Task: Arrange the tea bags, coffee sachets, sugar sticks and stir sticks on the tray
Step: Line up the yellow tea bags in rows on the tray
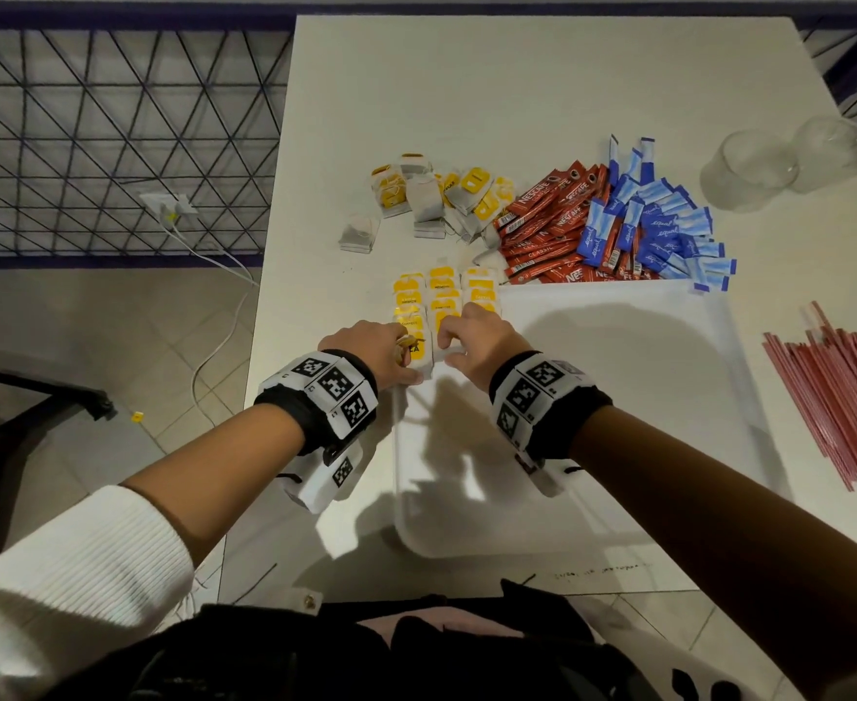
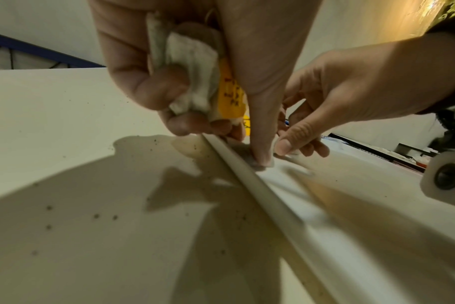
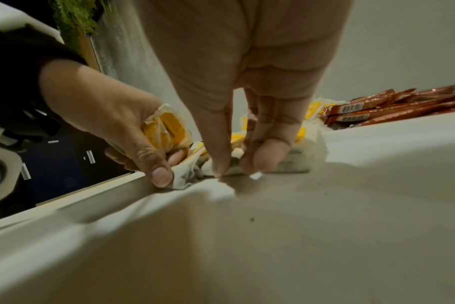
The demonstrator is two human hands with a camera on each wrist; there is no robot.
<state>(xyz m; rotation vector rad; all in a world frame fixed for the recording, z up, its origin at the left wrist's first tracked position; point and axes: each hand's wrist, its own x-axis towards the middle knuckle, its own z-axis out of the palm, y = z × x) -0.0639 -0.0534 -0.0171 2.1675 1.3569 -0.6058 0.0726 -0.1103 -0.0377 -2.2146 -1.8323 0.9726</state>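
Colours on the table:
tea bags (image 1: 444, 301) yellow/white, coffee sachets (image 1: 550, 220) red, sugar sticks (image 1: 664, 230) blue, stir sticks (image 1: 841, 392) pink-red striped, tray (image 1: 669, 356) white.

Overhead lighting from behind the person casts hard arm shadows across the white tray (image 1: 720, 346) and table (image 1: 517, 93), the head view bows at its edges, and both wrist views are dim, warm-tinted and softly blurred.

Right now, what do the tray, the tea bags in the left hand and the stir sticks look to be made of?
Tray: probably plastic, smooth white, rounded moulded rim.
Tea bags: soft crumpled filter paper with yellow paper tags, held in the left hand.
Stir sticks: thin pink-red straws, likely plastic; paper not excluded.
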